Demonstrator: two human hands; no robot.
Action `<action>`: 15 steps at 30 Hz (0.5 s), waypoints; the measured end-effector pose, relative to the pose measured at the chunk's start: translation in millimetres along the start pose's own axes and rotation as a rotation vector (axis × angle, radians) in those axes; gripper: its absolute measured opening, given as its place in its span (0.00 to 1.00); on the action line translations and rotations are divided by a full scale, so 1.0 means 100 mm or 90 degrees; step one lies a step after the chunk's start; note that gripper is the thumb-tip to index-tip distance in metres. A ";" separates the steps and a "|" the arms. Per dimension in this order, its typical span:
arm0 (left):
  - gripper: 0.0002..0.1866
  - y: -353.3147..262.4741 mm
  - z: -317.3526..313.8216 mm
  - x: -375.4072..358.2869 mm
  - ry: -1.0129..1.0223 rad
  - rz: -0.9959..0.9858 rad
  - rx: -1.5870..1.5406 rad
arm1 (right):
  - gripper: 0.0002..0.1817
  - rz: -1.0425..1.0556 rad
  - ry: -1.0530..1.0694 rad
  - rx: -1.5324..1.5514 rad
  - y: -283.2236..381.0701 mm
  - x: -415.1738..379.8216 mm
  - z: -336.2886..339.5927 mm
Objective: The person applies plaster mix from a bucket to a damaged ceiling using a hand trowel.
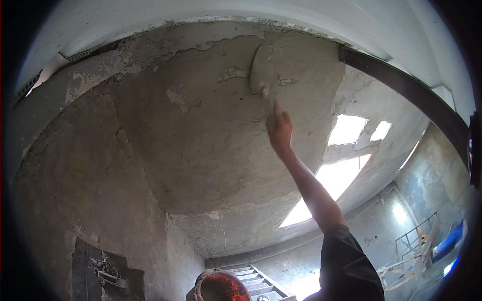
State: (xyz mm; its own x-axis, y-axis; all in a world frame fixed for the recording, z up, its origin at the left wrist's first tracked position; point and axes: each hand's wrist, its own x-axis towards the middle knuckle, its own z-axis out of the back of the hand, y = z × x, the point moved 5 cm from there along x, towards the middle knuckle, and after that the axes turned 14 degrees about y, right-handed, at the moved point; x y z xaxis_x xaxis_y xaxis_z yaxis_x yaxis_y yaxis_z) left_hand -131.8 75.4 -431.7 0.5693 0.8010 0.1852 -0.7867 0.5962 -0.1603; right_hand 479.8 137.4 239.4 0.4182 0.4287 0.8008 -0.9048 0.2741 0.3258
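My right hand (279,129) is raised at the end of a long reach, close below the grey plastered wall surface (211,115). One finger points up along a blurred pale bit, and the other fingers are curled in. What they hold I cannot tell. Just above the fingertips is a rounded, plaster-coloured patch (261,67) with a shadowed left edge, overlapping the wall. Rough, chipped spots flank it. At the bottom edge is a round, red-stained container (221,287) with a grey crusted rim. My left hand is out of the frame.
A dark beam (401,78) curves along the upper right. Bright openings (346,129) break the wall to the right. Below are a metal ladder or stair (253,278) and a railing frame (416,246). A dark recessed panel (105,273) sits at lower left.
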 end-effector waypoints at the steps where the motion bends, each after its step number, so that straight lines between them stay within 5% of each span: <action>1: 0.18 -0.05 0.34 0.05 0.006 0.160 -0.291 | 0.36 0.019 0.043 0.026 0.04 -0.15 -0.03; 5: 0.22 -0.66 2.35 0.75 0.064 0.297 -0.494 | 0.37 0.022 0.136 0.035 0.07 -0.35 0.26; 9: 0.24 -0.30 1.23 0.37 0.056 0.338 -0.569 | 0.37 -0.046 -0.040 0.007 -0.12 0.06 0.52; 10: 0.24 -0.32 1.24 0.37 0.039 0.306 -0.511 | 0.37 -0.034 -0.122 -0.015 -0.14 0.17 0.59; 15: 0.22 -0.56 1.86 0.64 0.016 0.267 -0.442 | 0.37 -0.019 -0.060 -0.011 -0.05 0.35 0.17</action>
State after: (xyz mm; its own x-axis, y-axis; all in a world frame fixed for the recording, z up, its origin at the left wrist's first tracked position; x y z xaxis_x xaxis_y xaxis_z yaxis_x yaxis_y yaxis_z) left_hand -96.2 82.9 -230.4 0.2713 0.9614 -0.0448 -0.6135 0.1369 -0.7777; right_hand 497.4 136.9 274.4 0.4354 0.3370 0.8348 -0.8900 0.3004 0.3429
